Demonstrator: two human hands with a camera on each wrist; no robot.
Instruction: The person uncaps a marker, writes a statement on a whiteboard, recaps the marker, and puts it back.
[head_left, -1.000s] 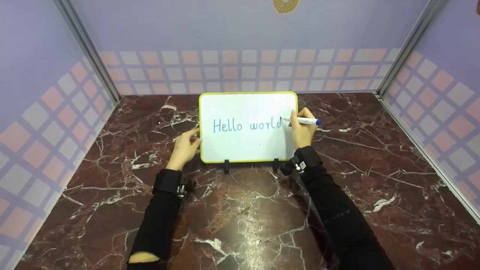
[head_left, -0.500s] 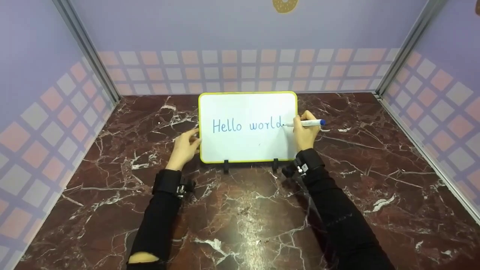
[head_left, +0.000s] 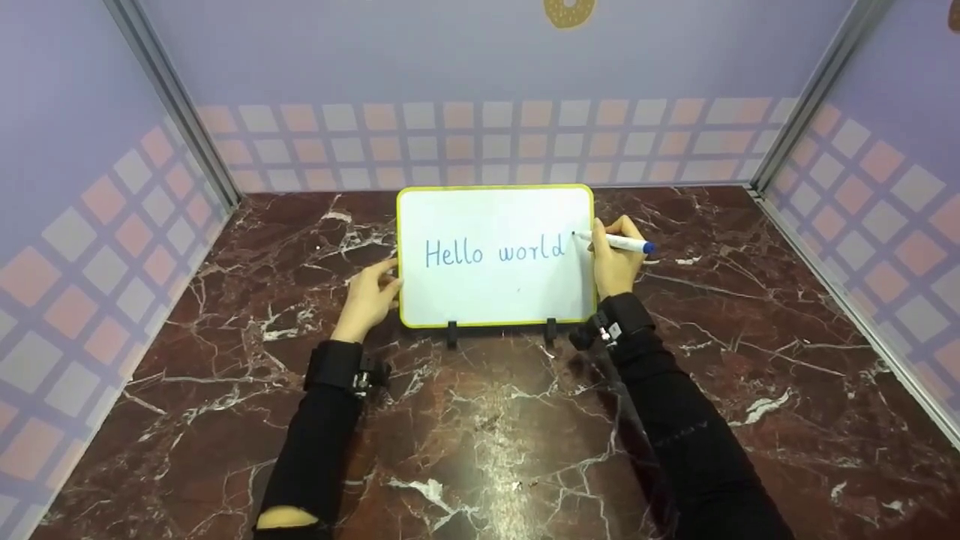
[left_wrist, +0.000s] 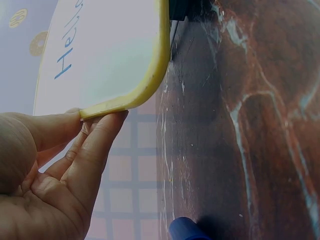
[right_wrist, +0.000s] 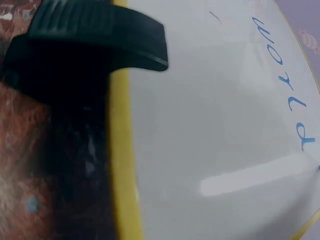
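Observation:
A small whiteboard (head_left: 495,296) with a yellow frame stands tilted back on black stand feet (head_left: 451,334). Blue handwriting (head_left: 495,250) on it reads "Hello world". At the board's left edge, my left hand (head_left: 367,298) pinches the frame between thumb (left_wrist: 55,129) and fingers, as the left wrist view shows closely. My right hand (head_left: 616,262) grips a white marker (head_left: 624,242) with a blue end, held like a pen. Its dark tip is at the board's surface, just right of and above the "d". The right wrist view shows the board but not the hand.
A black stand clip (right_wrist: 100,32) hooks over the board's lower edge. A blue cylindrical thing (left_wrist: 186,229) lies on the dark red marbled table (head_left: 480,435) in the left wrist view. Checkered walls (head_left: 337,142) enclose the back and sides.
The right hand has moved rightward with the marker. Its tip went from the "d" down to the letter's tail, then up to its right. The left hand stays put.

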